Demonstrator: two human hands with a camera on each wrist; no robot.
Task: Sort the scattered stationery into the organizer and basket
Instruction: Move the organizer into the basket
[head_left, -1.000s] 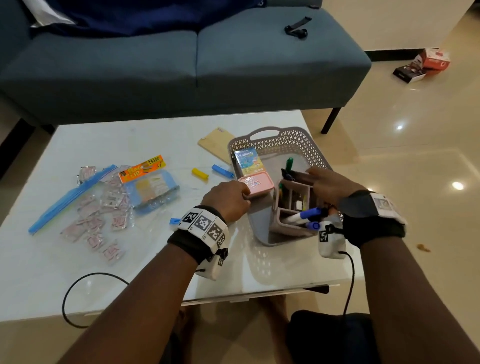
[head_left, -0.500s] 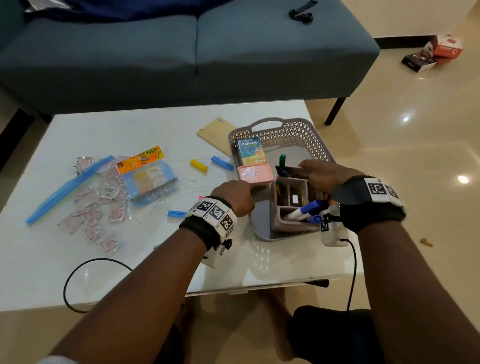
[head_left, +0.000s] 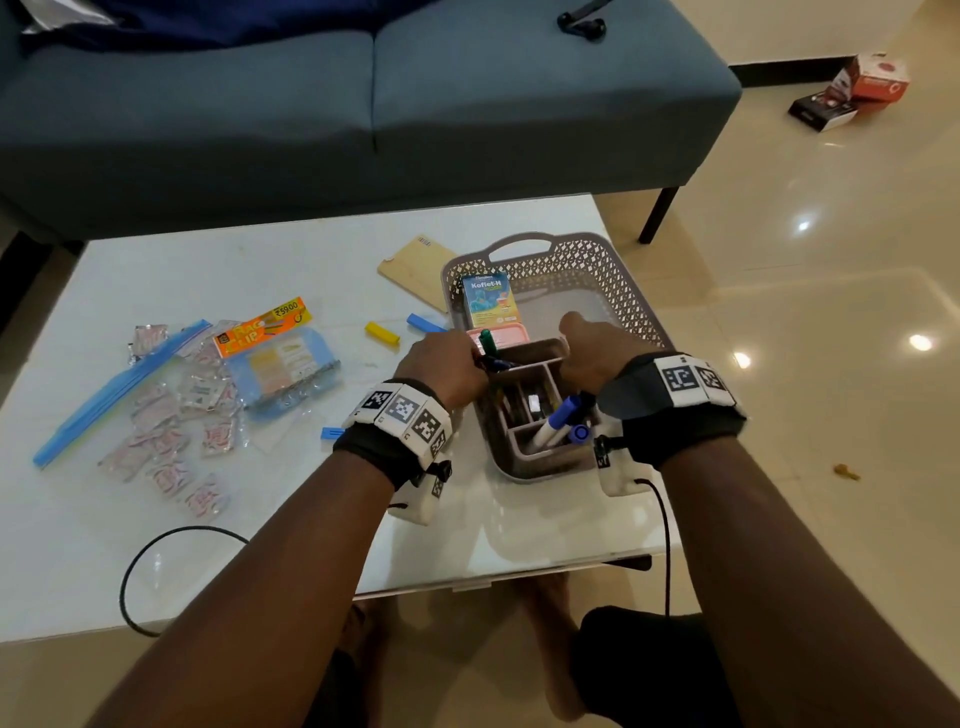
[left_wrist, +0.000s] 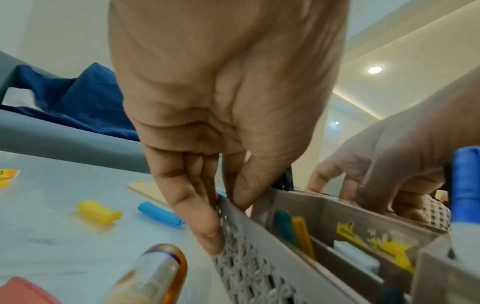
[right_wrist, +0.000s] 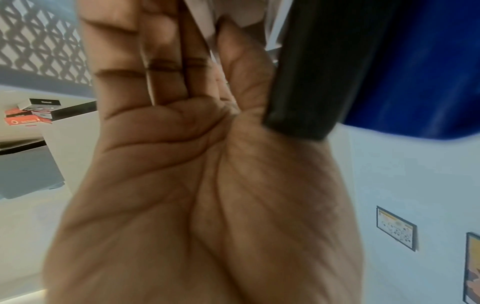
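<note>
Settling the organizer (head_left: 535, 405) inside the basket (head_left: 618, 291) looks like the step in hand; next the loose clips (head_left: 382, 333) on the table (head_left: 208, 545) need gathering. Left hand (head_left: 447, 364) pinches the basket's left wall, thumb inside, fingers outside. Right hand (head_left: 592, 353) grips the organizer's far right edge; the organizer sits between both hands.
</note>
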